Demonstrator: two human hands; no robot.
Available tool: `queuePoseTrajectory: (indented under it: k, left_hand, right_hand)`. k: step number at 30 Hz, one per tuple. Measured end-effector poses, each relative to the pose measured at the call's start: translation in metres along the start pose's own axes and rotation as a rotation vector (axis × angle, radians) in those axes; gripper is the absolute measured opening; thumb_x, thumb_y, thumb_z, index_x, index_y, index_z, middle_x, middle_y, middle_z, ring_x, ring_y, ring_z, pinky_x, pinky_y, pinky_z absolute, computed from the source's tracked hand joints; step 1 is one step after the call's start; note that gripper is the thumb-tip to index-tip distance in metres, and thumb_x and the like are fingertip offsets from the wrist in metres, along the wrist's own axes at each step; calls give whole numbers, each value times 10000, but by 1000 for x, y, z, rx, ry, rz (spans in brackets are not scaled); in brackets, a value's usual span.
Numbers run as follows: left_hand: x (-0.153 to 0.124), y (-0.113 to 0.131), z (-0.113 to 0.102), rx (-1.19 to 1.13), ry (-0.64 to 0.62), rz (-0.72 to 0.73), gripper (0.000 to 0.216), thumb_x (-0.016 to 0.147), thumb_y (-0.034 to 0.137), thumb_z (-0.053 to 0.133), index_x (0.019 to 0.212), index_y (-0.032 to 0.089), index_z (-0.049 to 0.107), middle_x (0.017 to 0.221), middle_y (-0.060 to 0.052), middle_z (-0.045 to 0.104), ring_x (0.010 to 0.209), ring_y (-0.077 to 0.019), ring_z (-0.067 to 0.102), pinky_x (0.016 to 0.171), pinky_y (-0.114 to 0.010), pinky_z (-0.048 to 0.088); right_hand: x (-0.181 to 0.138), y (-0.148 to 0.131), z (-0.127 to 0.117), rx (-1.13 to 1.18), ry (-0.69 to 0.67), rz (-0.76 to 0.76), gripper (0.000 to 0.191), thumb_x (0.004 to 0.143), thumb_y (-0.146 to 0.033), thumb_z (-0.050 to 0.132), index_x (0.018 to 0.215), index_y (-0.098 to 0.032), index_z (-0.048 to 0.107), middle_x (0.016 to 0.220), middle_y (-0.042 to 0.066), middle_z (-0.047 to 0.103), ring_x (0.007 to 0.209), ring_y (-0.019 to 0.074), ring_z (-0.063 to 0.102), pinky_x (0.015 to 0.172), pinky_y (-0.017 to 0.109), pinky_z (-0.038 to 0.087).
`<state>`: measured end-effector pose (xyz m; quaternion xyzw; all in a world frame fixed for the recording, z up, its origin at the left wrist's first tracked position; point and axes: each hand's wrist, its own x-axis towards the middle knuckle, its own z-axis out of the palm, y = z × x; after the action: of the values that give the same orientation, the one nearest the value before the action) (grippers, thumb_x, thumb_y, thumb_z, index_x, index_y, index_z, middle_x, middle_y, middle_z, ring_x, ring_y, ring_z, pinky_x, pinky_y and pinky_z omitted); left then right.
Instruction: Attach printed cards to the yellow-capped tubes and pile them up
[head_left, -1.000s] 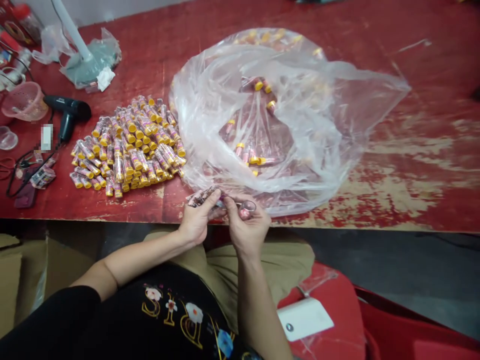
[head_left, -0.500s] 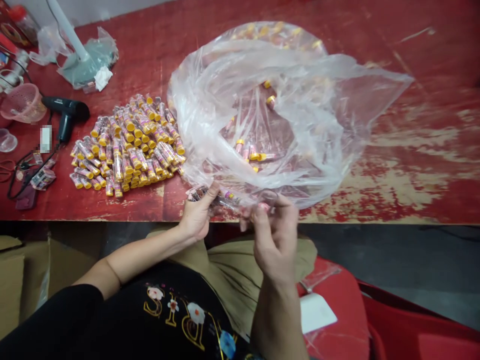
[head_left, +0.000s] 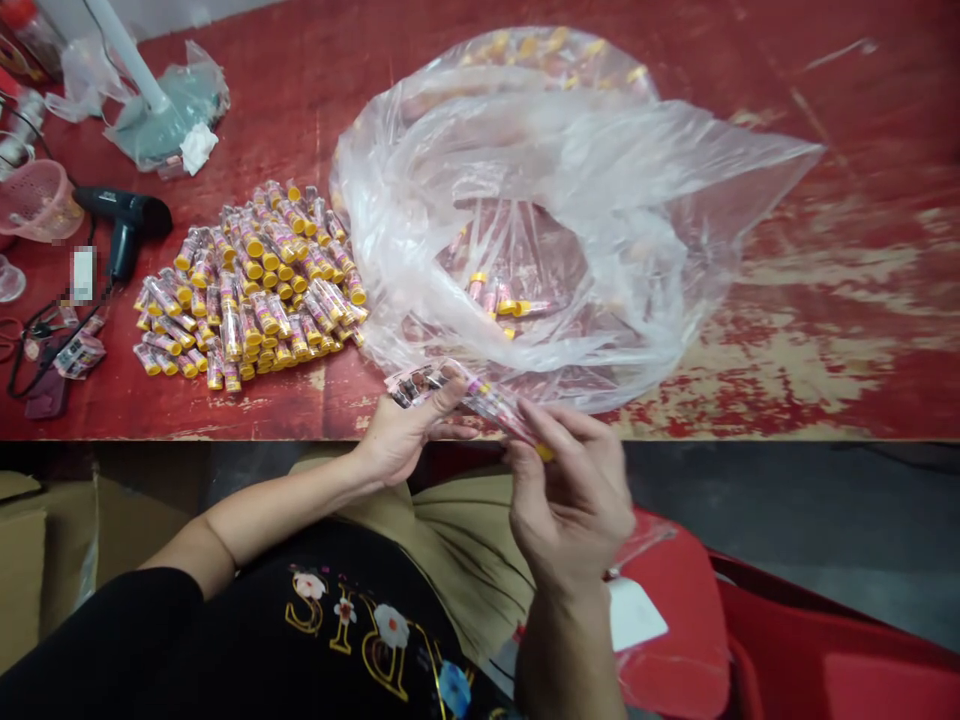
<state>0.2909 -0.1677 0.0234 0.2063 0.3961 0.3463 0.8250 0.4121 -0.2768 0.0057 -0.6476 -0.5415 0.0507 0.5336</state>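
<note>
At the lower centre of the frame our left hand [head_left: 397, 440] pinches a small stack of printed sleeves [head_left: 417, 384] at the table [head_left: 825, 330] edge. Our right hand [head_left: 570, 495], which 1 second ago was pressed against the left, has drawn away to the right and now grips 1 yellow-capped tube [head_left: 504, 412], freshly picked up. The clear bag [head_left: 570, 220] lies open behind; the heap of finished tubes [head_left: 251, 285] sits at left.

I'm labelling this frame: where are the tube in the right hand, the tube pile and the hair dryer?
tube [head_left: 501, 407], head view, its middle, ahead of the right hand's fingers
tube pile [head_left: 247, 280], head view, centre of the heap
hair dryer [head_left: 124, 212], head view, its barrel
</note>
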Motion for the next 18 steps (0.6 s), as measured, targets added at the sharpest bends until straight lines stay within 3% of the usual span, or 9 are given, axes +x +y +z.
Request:
queuePoseTrajectory:
  k: [3, 9, 14, 18]
  left_hand:
    - [-3, 1, -1, 32, -26, -3, 608, 508, 442, 1032, 920, 130, 712, 908, -40, 759, 708, -136, 704, 616, -239, 573]
    - [-5, -1, -7, 152, -101, -27, 609, 533, 495, 1012, 911, 128, 707, 850, -57, 755, 679, -148, 701, 586, -242, 561]
    - [-6, 0, -13, 185, -112, -7, 609, 538, 498, 1009, 925, 130, 715, 888, -80, 768, 681, -155, 704, 598, -256, 573]
    - [-11, 3, -13, 192, -131, -21, 613, 528, 475, 1016, 956, 134, 738, 832, -66, 748, 679, -172, 707, 592, -271, 587]
  right_hand:
    - [-3, -1, -2, 153, -141, 113, 488, 1019, -194, 571, 1486, -323, 627, 1349, 110, 701, 1273, 252, 672, 1074, 467, 585]
    - [-5, -1, 4, 310, -25, 200, 502, 895, -210, 778, 1372, -353, 719, 1197, 79, 698, 1044, 212, 702, 832, 354, 645]
    - [-2, -4, 5, 279, -120, 206, 407, 944, -212, 712, 1334, -324, 748, 1186, 92, 714, 1100, 219, 702, 915, 382, 632]
    - [-3, -11, 11, 160, 78, 164, 339, 892, -177, 775, 1194, -325, 812, 995, 57, 750, 902, 200, 724, 759, 358, 626]
